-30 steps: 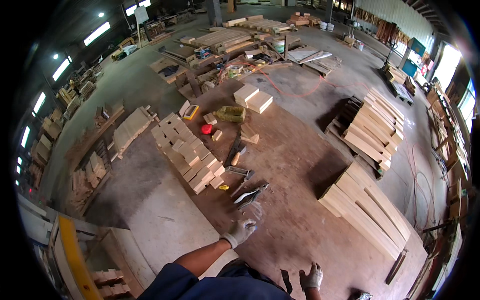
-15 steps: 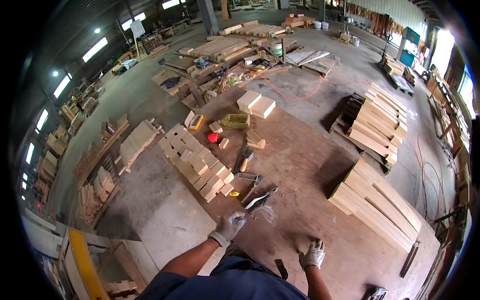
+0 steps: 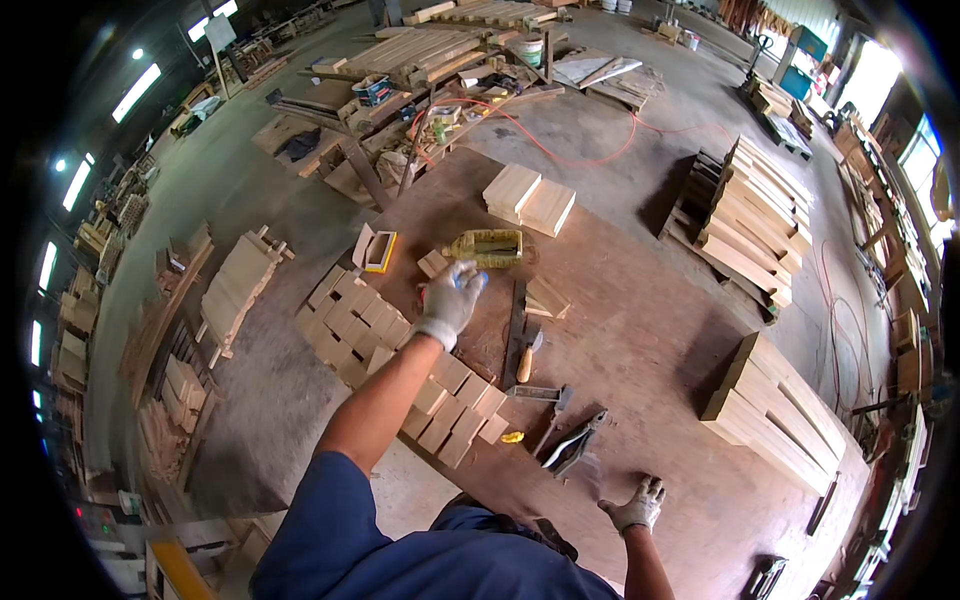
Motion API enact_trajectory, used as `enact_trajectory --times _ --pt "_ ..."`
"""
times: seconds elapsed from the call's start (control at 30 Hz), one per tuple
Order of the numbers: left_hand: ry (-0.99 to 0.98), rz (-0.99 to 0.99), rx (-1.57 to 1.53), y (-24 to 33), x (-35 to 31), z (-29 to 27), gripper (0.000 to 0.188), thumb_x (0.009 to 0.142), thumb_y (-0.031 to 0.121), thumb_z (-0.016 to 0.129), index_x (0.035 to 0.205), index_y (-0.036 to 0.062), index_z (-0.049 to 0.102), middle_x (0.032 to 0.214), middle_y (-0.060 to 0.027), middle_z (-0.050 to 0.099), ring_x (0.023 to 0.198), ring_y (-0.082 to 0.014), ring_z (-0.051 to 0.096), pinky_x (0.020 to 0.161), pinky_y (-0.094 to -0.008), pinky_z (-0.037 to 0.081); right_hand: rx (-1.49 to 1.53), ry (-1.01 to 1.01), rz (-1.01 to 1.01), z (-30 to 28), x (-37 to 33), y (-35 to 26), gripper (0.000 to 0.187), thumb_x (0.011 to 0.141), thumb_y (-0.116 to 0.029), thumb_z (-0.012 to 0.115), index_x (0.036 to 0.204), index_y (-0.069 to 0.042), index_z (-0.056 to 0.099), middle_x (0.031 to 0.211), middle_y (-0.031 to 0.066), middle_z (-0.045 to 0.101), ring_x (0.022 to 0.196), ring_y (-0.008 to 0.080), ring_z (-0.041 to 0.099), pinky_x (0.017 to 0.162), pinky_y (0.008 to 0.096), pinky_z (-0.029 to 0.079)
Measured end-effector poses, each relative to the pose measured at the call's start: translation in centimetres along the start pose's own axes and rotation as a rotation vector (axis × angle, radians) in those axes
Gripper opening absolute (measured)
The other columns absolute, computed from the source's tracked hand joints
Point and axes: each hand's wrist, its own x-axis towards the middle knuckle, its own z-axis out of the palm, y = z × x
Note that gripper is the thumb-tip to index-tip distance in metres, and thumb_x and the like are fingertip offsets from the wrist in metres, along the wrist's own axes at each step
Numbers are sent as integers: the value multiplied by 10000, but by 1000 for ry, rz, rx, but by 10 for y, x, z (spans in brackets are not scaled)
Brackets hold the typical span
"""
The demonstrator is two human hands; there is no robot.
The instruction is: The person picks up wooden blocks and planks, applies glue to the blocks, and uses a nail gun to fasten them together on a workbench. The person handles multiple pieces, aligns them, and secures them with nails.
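My left hand point(image 3: 447, 303), in a pale work glove, reaches over the brown tabletop point(image 3: 640, 350) with its fingers curled. A bit of blue shows at its fingertips; whether that is glove or a held thing is unclear. Just beyond is a yellowish clear plastic bottle point(image 3: 487, 248) with an opening in its side. A small wood block point(image 3: 432, 263) lies beside it, and a red thing is mostly hidden behind the hand. Stacked wood blocks point(image 3: 352, 318) run beneath my left forearm. My gloved right hand point(image 3: 637, 505) rests on the tabletop, fingers spread, holding nothing.
Between my hands lie pliers point(image 3: 574, 441), a hammer point(image 3: 553, 418) and a wooden-handled tool point(image 3: 525, 362). A yellow-edged box point(image 3: 376, 250) stands past the blocks. Thicker boards point(image 3: 530, 198) sit at the far side, long timber pieces point(image 3: 780, 405) at the right. Loaded pallets stand on the floor beyond.
My left hand has moved forward from near the front edge to beside the bottle, now covering most of the red thing. The view has shifted; my right hand stays on the tabletop.
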Motion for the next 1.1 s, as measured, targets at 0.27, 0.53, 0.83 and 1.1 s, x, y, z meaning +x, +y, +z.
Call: enact_trajectory --times 0.27,0.53,0.83,1.1 --pt "4 -22 240 -55 159 30 628 938 267 799 1443 -49 603 1436 -249 674 1319 -320 676 1112 -417 533 -73 -64 79 -3 16 -41 1612 561 -731 946 1691 65 115 1761 303 149 1643 461 109 1342 466 187" --pt "-133 -301 674 -48 243 79 1250 853 400 893 1719 18 76 1715 -240 360 1584 -405 355 1298 -486 327 -47 -95 89 -5 24 -49 1603 564 -715 948 1679 92 129 1758 321 131 1645 471 82 1351 470 159" --pt "-131 -449 866 -63 275 146 1554 676 499 1004 1715 28 -51 1726 -238 341 1593 -371 349 1332 -483 238 -30 -116 93 7 30 -39 1645 548 -789 906 1679 106 113 1753 349 88 1640 498 52 1352 508 110" --pt "-110 -354 755 -87 287 149 1537 698 445 1003 1707 16 -73 1752 -215 290 1587 -338 369 1296 -440 347 -39 -117 82 10 33 -37 1654 536 -783 909 1671 119 113 1742 368 92 1630 528 45 1346 555 94"
